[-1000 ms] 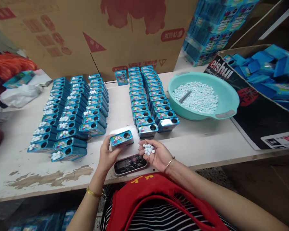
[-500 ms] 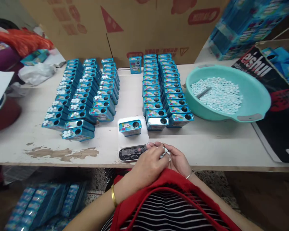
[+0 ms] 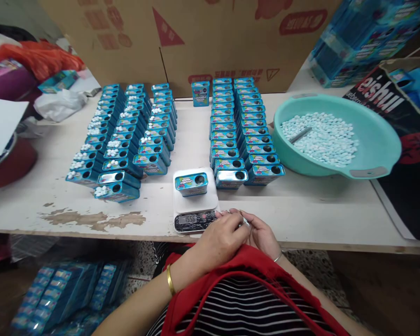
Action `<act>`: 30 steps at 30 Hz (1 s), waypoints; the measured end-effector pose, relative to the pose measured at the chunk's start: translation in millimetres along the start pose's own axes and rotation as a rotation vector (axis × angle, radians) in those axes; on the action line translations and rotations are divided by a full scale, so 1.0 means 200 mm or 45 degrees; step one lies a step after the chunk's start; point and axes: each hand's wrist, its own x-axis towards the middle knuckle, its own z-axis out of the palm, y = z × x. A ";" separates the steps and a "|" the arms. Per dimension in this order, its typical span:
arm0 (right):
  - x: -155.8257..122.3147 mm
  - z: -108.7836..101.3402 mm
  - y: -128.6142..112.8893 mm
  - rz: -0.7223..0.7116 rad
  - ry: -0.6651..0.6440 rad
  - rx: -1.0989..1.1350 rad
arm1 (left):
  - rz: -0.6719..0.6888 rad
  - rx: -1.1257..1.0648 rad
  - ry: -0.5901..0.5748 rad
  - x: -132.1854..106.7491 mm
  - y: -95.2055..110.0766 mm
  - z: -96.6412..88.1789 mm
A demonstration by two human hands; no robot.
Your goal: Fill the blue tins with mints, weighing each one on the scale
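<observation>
My left hand [image 3: 227, 235] is closed, its fingers curled into the palm of my right hand [image 3: 264, 237] at the table's front edge. Both hands are pressed together, and the candies between them are now hidden by the left fingers. Just beyond them sits a white kitchen scale [image 3: 196, 205] with a black display panel, partly covered by the left fingertips. A blue candy tin [image 3: 191, 184] stands upright on the scale, with its round top hole uncovered.
Rows of tins [image 3: 119, 154] with white candies on top stand at left. More open-holed tins [image 3: 227, 140] stand right of the scale. A turquoise basin [image 3: 336, 105] holds candies and a grey scoop [image 3: 300, 135]. A large cardboard box [image 3: 213, 42] closes off the back.
The white candies seen between my hands earlier are now covered by my left fingers. The view has shifted slightly; the tin on the scale stays put.
</observation>
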 end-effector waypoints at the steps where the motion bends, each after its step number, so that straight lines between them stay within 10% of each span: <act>1: 0.00 0.01 0.00 0.006 -0.002 0.014 | -0.002 -0.012 -0.008 0.00 0.00 0.00; 8: 0.02 0.07 0.01 0.041 -0.051 0.082 | 0.078 -0.086 0.062 0.02 -0.02 -0.11; 14: 0.06 0.15 0.00 0.019 -0.019 0.141 | -0.336 0.154 0.591 -0.03 -0.30 -0.31; 19: 0.11 0.22 0.00 0.067 -0.018 0.115 | -0.573 -0.065 0.339 -0.05 -0.53 -0.35; 25: 0.13 0.29 -0.01 -0.023 -0.071 0.146 | -0.077 0.304 0.244 -0.04 -0.42 -0.43; 30: 0.14 0.32 -0.01 -0.031 0.035 0.168 | -0.085 0.383 0.209 -0.06 -0.43 -0.40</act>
